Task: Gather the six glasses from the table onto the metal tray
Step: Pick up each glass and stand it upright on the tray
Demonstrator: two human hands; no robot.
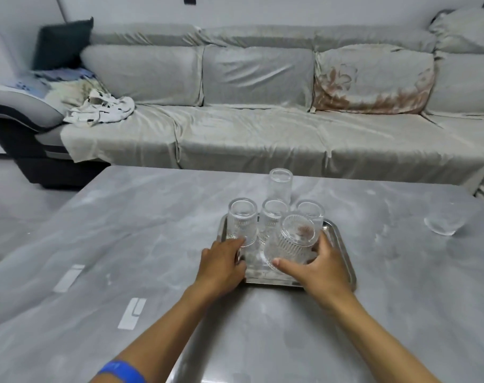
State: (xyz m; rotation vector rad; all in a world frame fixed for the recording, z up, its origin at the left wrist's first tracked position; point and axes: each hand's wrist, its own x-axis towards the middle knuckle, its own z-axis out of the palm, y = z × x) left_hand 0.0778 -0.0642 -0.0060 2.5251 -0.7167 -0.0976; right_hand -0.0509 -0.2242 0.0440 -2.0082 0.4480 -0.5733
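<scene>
A metal tray lies on the grey marble table, a little right of centre. Several clear ribbed glasses stand on it upside down: one at the left, one in the middle, one at the right. A taller glass stands just behind the tray. My left hand rests at the base of the left glass. My right hand grips a tilted ribbed glass over the front of the tray.
A small clear glass bowl sits on the table to the right of the tray. Two white labels lie on the table at the left. A grey sofa with cushions and a crumpled cloth runs behind the table.
</scene>
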